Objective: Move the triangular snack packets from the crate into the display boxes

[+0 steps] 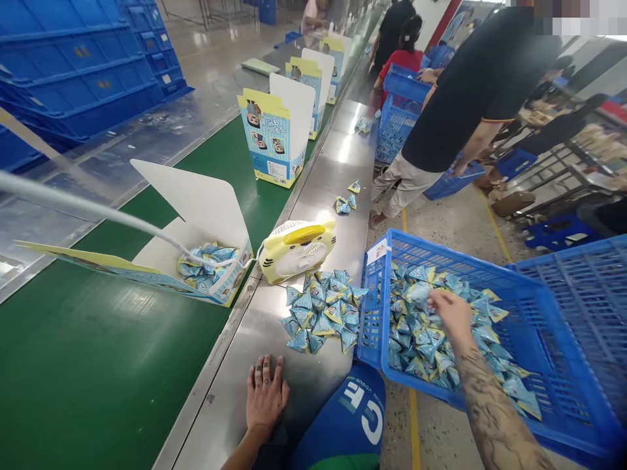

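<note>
My left hand lies flat on the steel ledge, fingers stretched and holding nothing. Over a blue plastic crate, my right hand has its fingers closed on a small blue packet, which is blurred. Many blue and yellow pyramid-shaped packets fill much of the crate. Ahead of my left hand is a loose pile of the same packets on the ledge. An opened carton, holding some packets, rests on the green conveyor belt.
A yellow and white fan with a cat-like look stands between carton and pile; its pale cable crosses above the carton. Printed cartons stand farther along the belt. Stray packets dot the ledge. A person in a dark shirt stands beyond the crate.
</note>
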The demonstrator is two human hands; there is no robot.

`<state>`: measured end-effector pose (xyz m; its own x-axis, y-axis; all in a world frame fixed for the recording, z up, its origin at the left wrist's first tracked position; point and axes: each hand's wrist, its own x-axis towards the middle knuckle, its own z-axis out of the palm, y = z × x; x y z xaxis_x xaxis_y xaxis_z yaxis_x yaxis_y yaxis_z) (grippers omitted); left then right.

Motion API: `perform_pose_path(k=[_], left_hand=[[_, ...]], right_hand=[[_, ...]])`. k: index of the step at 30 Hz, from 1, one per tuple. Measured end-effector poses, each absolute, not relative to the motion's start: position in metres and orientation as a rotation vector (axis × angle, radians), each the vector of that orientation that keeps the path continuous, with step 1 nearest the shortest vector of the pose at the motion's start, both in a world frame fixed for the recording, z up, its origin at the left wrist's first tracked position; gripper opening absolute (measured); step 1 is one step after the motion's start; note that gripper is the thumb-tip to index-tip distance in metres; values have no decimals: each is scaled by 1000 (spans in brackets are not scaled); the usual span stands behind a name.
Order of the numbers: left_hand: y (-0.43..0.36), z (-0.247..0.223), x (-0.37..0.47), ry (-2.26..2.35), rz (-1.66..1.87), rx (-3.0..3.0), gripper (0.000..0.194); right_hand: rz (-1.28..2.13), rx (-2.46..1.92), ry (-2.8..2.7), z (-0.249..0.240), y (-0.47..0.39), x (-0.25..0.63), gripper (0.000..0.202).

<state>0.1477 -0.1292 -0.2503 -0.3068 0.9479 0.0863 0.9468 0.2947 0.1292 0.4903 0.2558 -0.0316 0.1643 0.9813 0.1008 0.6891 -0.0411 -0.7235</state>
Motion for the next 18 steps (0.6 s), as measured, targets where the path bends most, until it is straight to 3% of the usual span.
perform_pose_path(k=[2, 7, 13, 18], left_hand=[[-129, -250, 147, 2513, 249, 1847, 56], [-129, -252, 147, 2496, 290, 1805, 57], [-127, -249, 147, 2494, 348, 1807, 56], [-127, -250, 147, 2512, 309, 1823, 58]], right_hand=[[465, -1670, -1476, 4, 226, 477, 43], [454, -1514, -1967, 55, 159, 411, 32], [686, -1402, -2422, 34, 167, 361, 32], [565, -1492, -2776, 4, 191, 345, 38]])
